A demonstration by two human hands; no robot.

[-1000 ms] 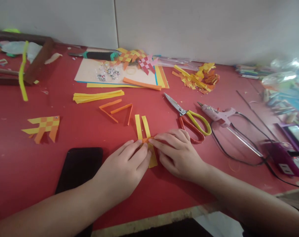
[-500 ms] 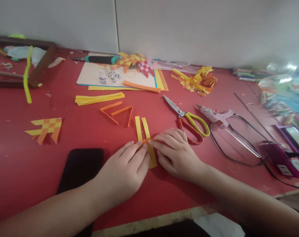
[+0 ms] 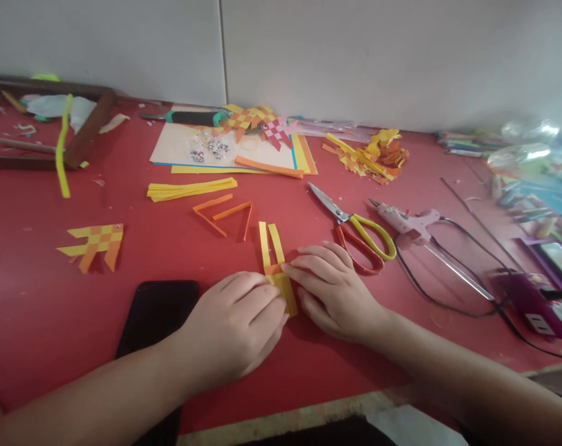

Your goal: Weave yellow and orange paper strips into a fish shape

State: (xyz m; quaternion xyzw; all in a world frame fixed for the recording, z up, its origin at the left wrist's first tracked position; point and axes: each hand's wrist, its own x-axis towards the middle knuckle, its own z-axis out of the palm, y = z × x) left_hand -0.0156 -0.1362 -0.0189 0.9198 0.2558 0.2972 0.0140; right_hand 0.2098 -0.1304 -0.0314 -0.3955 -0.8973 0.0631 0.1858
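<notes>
Table [image 3: 25, 334] surface is red, backed by a pale wall [image 3: 378, 62] with 1 dark seam. Near the front edge lies the paper piece [image 3: 274, 270], yellow crossed by orange. The left hand [image 3: 244, 322] curls half-closed over its lower part; the right hand [image 3: 332, 288], loosely bent, touches its right side. Whether either pinches it, I can't tell. Scissors [image 3: 343, 217] and phone [image 3: 163, 306] lie nearby.
</notes>
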